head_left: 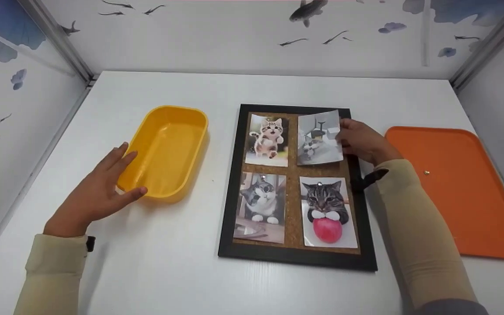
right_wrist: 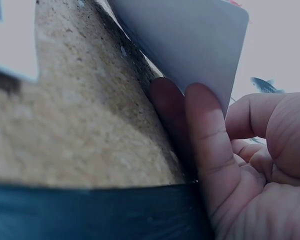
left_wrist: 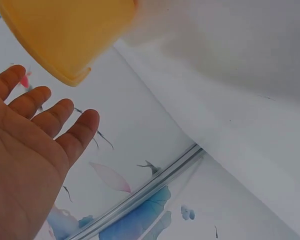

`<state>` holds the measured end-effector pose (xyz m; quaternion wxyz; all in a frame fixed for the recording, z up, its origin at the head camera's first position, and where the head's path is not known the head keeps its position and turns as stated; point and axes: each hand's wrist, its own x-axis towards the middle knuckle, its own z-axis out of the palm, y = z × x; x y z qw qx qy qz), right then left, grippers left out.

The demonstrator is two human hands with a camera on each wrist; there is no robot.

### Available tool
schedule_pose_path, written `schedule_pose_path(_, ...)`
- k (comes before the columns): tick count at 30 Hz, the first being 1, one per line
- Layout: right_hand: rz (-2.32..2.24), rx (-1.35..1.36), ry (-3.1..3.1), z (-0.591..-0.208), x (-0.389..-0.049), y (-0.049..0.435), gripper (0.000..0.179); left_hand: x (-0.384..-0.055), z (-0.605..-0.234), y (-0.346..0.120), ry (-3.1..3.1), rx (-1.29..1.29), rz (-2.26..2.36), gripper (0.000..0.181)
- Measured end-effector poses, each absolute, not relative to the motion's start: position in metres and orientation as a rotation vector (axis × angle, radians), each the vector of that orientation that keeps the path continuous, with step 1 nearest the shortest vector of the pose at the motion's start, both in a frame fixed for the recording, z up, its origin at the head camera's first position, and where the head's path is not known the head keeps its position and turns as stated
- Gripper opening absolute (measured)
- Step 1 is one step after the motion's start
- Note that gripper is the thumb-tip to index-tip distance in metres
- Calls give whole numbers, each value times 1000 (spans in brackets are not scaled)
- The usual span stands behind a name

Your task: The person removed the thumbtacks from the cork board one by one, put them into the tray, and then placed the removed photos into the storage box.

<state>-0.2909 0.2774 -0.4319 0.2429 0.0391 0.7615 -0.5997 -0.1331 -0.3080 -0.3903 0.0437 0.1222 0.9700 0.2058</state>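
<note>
My right hand (head_left: 363, 140) pinches the right edge of a cat photo (head_left: 320, 138) at the upper right of a black-framed cork board (head_left: 292, 210). In the right wrist view, the white back of this photo (right_wrist: 195, 40) tilts away from the cork (right_wrist: 80, 125), with the fingers (right_wrist: 206, 115) at its edge. Three other cat photos lie on the board, each with a small pin near its top. My left hand (head_left: 96, 190) is spread beside the near left rim of a yellow basin (head_left: 164, 153); its fingers hold nothing.
An orange tray (head_left: 462, 192) lies to the right of the board, partly behind the right sleeve, with a small gold pin (head_left: 426, 172) on it. White panels with painted fish (head_left: 306, 11) enclose the white table (head_left: 164, 271) at the back and sides.
</note>
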Motion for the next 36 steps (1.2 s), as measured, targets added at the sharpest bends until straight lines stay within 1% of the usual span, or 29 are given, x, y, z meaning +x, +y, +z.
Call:
schedule_pose_path(3, -1638, 120, 2077, -433, -292, 278, 39, -133, -397, -307, 2976, 391, 604, 90)
schedule_pose_path(9, -1619, 140, 2094, -430, -295, 278, 40, -144, -409, -306, 3044, 472, 607, 86)
schedule_pose_path(17, -1621, 131, 2075, -429, -294, 275, 42, -150, -420, -310, 3055, 523, 471, 89)
schedule_pose_path(32, -1662, 127, 2068, -433, -292, 277, 40, -150, -416, -306, 3028, 477, 364, 93)
schedule_pose_path(36, -1666, 133, 2072, -434, -292, 277, 39, -155, -414, -310, 3020, 467, 398, 89)
